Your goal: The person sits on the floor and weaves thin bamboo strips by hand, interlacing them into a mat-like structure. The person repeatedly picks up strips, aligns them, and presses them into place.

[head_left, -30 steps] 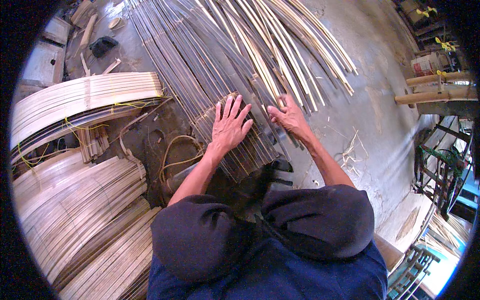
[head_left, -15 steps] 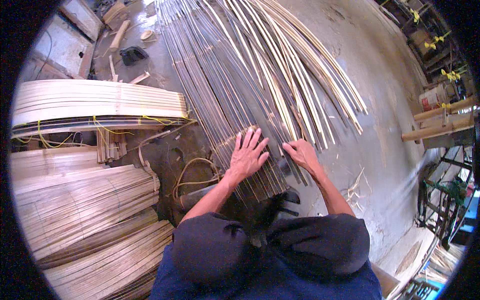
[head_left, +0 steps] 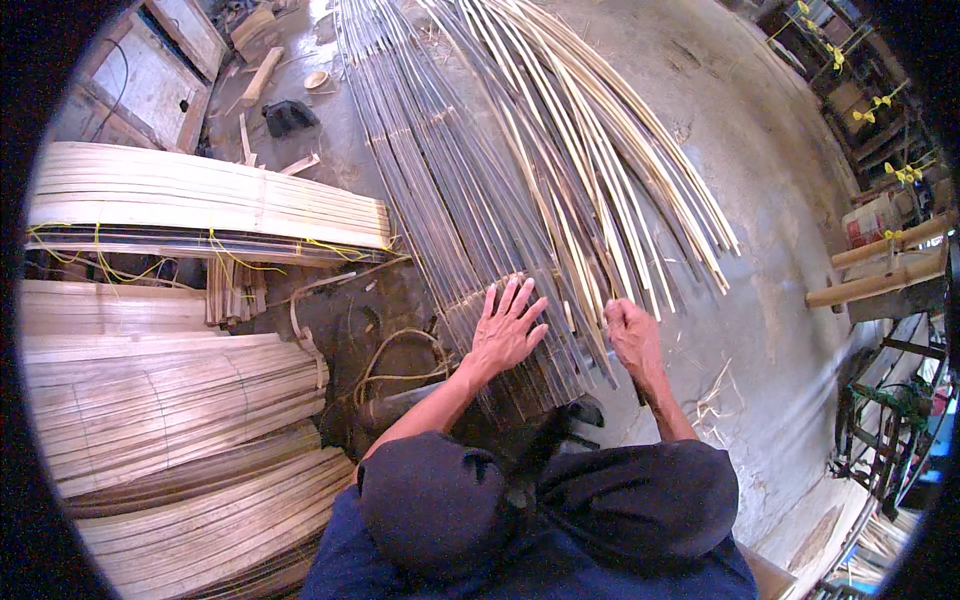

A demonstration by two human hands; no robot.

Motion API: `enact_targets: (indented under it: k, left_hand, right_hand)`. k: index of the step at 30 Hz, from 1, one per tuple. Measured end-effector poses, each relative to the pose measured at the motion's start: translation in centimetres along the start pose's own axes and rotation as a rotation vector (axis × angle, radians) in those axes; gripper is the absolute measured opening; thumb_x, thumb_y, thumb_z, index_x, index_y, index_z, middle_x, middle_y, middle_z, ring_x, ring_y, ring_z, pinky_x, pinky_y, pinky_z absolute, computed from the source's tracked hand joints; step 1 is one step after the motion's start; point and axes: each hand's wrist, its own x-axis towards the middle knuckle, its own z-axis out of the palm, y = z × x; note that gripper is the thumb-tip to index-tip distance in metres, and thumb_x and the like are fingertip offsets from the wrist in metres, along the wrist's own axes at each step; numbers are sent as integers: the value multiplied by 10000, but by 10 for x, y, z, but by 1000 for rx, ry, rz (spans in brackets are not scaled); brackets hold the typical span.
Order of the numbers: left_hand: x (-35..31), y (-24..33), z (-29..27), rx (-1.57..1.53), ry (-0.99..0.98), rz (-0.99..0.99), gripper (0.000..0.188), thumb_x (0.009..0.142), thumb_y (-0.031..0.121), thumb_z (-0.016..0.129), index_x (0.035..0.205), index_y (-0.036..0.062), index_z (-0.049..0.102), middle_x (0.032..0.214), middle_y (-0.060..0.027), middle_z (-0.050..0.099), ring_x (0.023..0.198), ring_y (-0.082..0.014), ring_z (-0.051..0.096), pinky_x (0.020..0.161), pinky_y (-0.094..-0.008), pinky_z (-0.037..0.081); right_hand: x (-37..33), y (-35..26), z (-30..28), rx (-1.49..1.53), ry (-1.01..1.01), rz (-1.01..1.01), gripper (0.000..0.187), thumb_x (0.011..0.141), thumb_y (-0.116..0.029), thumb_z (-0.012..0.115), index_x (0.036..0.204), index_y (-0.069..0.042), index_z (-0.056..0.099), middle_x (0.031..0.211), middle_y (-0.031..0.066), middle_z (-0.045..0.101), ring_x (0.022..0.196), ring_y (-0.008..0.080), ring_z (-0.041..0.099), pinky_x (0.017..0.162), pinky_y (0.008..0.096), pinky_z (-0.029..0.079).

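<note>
Two hands worked the near end of the bamboo strips [head_left: 470, 200]: left hand [head_left: 507, 325] flat and spread, right hand [head_left: 632, 335] fisted around one strip; thin edges might splinter or cut skin.

Bare forearms; dark trousers, seemingly a dark blue top, edge-blurred.

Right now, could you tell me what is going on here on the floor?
A person crouches over a long mat of thin grey bamboo strips laid on the concrete floor. The left hand lies flat, fingers spread, on the mat's near end. The right hand is closed around loose pale bamboo strips lying across it. Tied bundles of pale flat slats are stacked to the left.
</note>
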Motion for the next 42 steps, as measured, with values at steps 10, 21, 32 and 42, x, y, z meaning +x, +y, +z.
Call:
enact_targets:
  k: [10, 21, 32, 42]
  left_hand:
    - [-6, -1, -1, -29, -6, -13, 530, 1007, 499, 451, 1467, 238, 494, 1628, -83, 287, 1526, -309, 185, 1228, -558, 77]
    - [-4, -4, 0, 34, -21, -11, 519, 996, 481, 483, 1446, 221, 499, 1613, -92, 301, 1519, -308, 204, 1222, -570, 95]
    - [-6, -3, -6, 27, -28, -3, 509, 1005, 464, 477, 1432, 188, 512, 1592, -116, 326, 1515, -322, 200, 1229, -573, 72]
    - [-4, -3, -7, 40, -76, -30, 538, 1004, 469, 458, 1443, 166, 516, 1580, -96, 364, 1526, -298, 188, 1231, -541, 67]
  right_hand:
    - [-38, 1, 40, 10, -36, -67, 271, 1004, -298, 602, 979, -43, 688, 763, 193, 672, 671, 282, 685, 623, 400, 513]
    - [-55, 9, 82, 227, 41, -193, 419, 994, -265, 626, 1403, -185, 585, 906, 258, 687, 714, 168, 684, 672, 359, 542]
    - [-51, -7, 78, 208, -65, -107, 381, 1007, -211, 612, 1386, -176, 598, 983, 248, 694, 805, 139, 661, 731, 319, 530]
    - [-26, -2, 83, -82, -202, -58, 379, 998, -311, 574, 1360, -208, 615, 911, 279, 661, 817, 459, 665, 688, 491, 516]
